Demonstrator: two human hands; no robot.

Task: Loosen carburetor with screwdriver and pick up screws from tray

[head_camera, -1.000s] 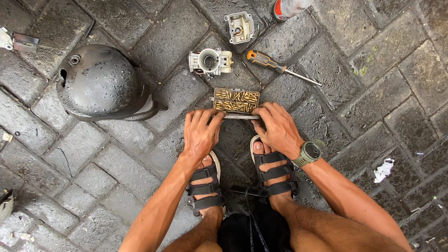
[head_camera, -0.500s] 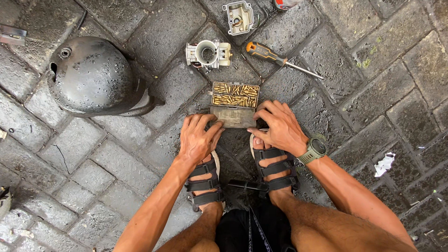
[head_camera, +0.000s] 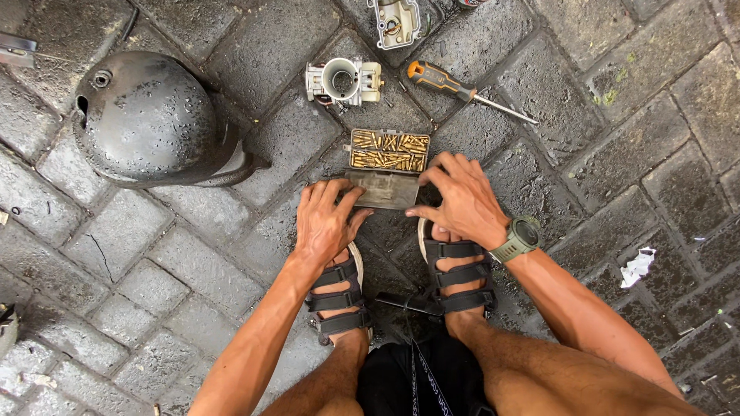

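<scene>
Wet grey paving stones (head_camera: 193, 262) fill my view, with sandalled feet (head_camera: 339, 296) nearest me. Just beyond them my left hand (head_camera: 327, 219) and right hand (head_camera: 462, 200) rest fingers-spread on the flipped-open lid (head_camera: 381, 190) of a small parts box (head_camera: 388, 150); neither grip is closed on anything. I'd judge it best to press the lid flat evenly from both sides so the brass bits stay in. Farther out lie a carburettor body (head_camera: 344, 79), an orange-handled screwdriver (head_camera: 462, 91), and a dark helmet-like shell (head_camera: 146, 119) at left.
</scene>
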